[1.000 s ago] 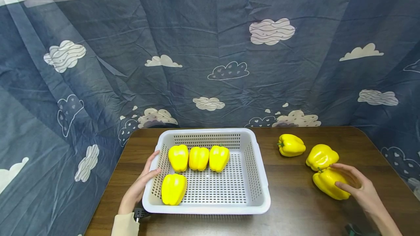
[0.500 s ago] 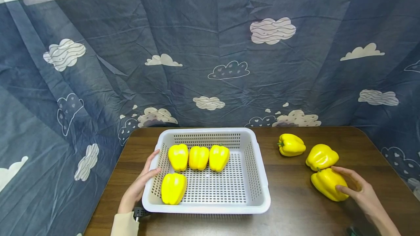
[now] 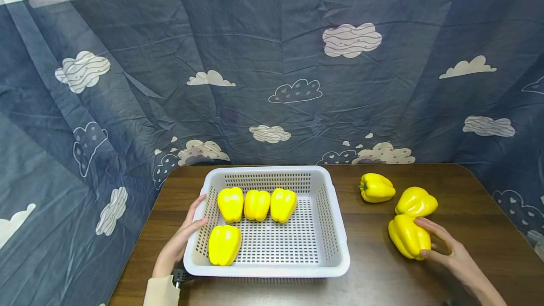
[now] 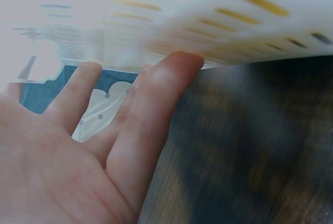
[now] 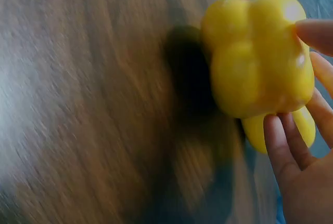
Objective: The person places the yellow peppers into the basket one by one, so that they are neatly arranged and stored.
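Right hand (image 3: 446, 249): fingers curled round yellow pepper (image 3: 407, 236), grasping it
Left hand (image 3: 180, 242): fingers straight, relaxed, against white basket (image 3: 335, 230) wall
Table (image 3: 382, 277): beneath both

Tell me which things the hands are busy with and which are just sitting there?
Busy with:
- right hand gripping the nearest pepper
- left hand resting on the white basket
- four peppers in the basket

Just sitting there:
- two other peppers on the table
- cloud-print cloth behind
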The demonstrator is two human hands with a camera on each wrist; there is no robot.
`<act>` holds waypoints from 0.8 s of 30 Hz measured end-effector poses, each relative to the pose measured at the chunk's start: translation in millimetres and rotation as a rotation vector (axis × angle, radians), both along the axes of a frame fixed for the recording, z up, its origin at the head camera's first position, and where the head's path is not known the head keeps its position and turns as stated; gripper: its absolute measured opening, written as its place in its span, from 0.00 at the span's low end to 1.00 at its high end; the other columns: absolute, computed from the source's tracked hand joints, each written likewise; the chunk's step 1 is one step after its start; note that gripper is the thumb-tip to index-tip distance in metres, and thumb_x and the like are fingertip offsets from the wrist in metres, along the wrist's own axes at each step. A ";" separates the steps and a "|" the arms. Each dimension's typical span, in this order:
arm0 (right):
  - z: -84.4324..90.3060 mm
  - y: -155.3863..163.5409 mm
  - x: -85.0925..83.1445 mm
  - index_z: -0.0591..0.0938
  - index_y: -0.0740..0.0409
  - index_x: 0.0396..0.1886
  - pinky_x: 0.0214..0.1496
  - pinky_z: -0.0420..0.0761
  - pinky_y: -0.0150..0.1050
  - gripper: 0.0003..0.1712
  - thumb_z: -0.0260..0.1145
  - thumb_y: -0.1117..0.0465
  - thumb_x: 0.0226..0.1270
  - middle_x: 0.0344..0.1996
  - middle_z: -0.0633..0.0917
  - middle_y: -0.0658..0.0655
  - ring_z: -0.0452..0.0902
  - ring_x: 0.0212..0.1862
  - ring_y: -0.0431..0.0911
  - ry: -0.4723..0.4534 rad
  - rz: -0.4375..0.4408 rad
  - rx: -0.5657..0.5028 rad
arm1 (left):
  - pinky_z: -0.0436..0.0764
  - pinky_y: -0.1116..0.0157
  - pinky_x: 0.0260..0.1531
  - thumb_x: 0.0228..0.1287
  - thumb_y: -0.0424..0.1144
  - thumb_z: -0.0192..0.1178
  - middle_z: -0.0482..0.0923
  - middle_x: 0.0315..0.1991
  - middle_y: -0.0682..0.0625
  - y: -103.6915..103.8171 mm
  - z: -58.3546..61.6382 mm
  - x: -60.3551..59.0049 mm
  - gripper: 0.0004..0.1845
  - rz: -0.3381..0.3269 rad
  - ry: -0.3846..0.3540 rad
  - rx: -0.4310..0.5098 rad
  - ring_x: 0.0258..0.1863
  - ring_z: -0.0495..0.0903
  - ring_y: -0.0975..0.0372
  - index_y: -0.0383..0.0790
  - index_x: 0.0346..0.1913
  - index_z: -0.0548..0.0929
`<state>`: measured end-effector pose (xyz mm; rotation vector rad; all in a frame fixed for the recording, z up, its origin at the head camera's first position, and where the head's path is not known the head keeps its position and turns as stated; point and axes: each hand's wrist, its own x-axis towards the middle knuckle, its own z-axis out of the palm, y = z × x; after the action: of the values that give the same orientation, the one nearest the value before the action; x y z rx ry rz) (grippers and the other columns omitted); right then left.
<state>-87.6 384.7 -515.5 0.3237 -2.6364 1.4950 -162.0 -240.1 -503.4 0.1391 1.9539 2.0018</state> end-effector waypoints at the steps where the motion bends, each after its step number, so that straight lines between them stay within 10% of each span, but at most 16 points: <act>1: -0.4 -2.3 -0.1 0.64 0.62 0.70 0.45 0.68 0.23 0.37 0.64 0.74 0.59 0.65 0.63 0.32 0.57 0.59 0.22 0.009 0.007 0.007 | 0.63 0.41 0.55 0.71 0.40 0.45 0.33 0.74 0.41 -0.1 -0.1 0.0 0.34 -0.001 0.000 0.001 0.68 0.48 0.36 0.58 0.74 0.42; 24: -5.7 -26.9 -7.2 0.62 0.60 0.70 0.46 0.62 0.18 0.46 0.71 0.76 0.50 0.60 0.60 0.36 0.55 0.57 0.23 0.025 -0.055 -0.012 | 0.62 0.41 0.55 0.71 0.39 0.45 0.33 0.74 0.41 0.4 -0.1 0.1 0.35 0.001 0.001 0.017 0.68 0.47 0.36 0.57 0.74 0.42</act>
<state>-94.8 357.8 -521.3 0.2654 -2.5939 1.4794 -161.9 -239.7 -503.5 0.1442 1.9382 2.0198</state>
